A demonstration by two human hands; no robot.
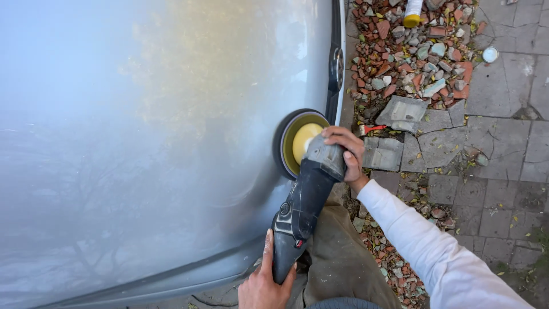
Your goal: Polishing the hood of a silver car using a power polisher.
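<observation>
Down below, a person is holding a black rotary polisher [306,197] against a pale silver-blue car panel [148,131]. The left hand [264,283] is wrapping its grip closed around the tail end of the polisher's body, with the thumb lying up along the side of the handle. The right hand [347,150] is sitting on top of the grey gear head, fingers curled shut over it and pressing it toward the panel; a white sleeve [434,252] is running back from that wrist toward the lower right. The polisher is lying at a slant from the lower hand up to the head, and its round pad [297,140], yellow in the middle with a dark rim, is resting against the panel just beside the panel's right edge, near a dark trim strip [334,63]. The paint is showing a dull, hazy patch in the upper middle and faint reflections of bare branches lower down. The person's olive-brown trousers [337,257] are showing beneath the tool. On the ground to the right, grey paving stones [503,149] are lying next to a bed of red and grey rubble [417,54]. A yellow-based bottle [412,12] is standing at the top edge among the rubble, and a small round white lid [490,54] is lying on the paving well apart from the hands.
</observation>
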